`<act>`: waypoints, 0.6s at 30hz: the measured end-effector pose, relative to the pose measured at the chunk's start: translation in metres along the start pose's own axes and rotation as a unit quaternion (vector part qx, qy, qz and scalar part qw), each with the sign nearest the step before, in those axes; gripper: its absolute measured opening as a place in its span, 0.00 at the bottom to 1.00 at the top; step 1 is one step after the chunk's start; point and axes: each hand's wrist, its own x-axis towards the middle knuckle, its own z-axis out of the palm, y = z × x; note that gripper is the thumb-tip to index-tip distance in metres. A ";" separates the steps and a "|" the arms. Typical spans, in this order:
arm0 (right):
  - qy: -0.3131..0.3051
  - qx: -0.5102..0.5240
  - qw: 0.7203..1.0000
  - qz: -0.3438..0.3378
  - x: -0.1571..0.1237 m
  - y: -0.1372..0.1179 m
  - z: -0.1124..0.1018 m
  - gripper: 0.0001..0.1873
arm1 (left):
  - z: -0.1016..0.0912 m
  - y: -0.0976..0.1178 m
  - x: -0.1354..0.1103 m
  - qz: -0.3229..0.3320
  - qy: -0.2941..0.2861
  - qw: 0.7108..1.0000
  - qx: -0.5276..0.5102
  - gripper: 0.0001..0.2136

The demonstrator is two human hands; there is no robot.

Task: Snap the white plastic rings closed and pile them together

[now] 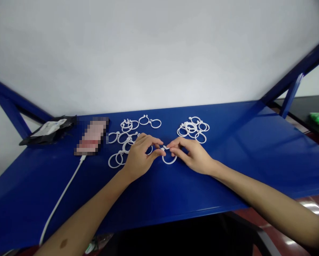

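A white shower curtain ring (169, 163) is held upright-looking between my two hands over the blue table, its knobbed opening toward the top. My left hand (140, 156) pinches its left end between thumb and fingers. On the other side, my right hand (191, 155) pinches the right end the same way. Just beyond and left of my left hand lie several loose white rings (155, 127), some partly hidden behind the hand. Another heap of white rings (190, 127) lies beyond my right hand, overlapping one another.
A phone (92, 137), blurred out, lies at the left with a white cable (63, 193) running to the front edge. A black plastic packet (51, 129) rests at the far left. Blue frame bars (292, 94) and a white wall (159, 53) bound the blue table (180, 192).
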 end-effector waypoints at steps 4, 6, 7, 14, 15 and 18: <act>-0.048 -0.007 0.999 -0.024 -0.004 -0.001 0.003 0.08 | 0.001 0.001 0.000 -0.021 -0.013 1.000 -0.010 0.16; -0.057 -0.018 0.997 -0.052 -0.006 -0.001 0.004 0.08 | 0.000 0.004 0.000 -0.032 -0.024 0.999 -0.022 0.17; -0.057 -0.026 0.996 -0.068 -0.007 -0.002 0.004 0.08 | 0.000 0.005 -0.001 -0.035 -0.032 0.999 -0.025 0.18; -0.075 -0.117 0.978 -0.155 -0.009 -0.004 0.003 0.10 | 0.004 0.005 -0.006 0.006 -0.044 0.999 0.010 0.20; -0.075 -0.134 0.975 -0.161 -0.008 -0.002 0.002 0.10 | 0.004 0.003 -0.006 0.015 -0.051 0.998 0.025 0.18; -0.035 -0.196 0.968 -0.153 0.000 0.006 -0.004 0.11 | 0.007 -0.005 -0.003 0.019 -0.065 0.992 0.103 0.13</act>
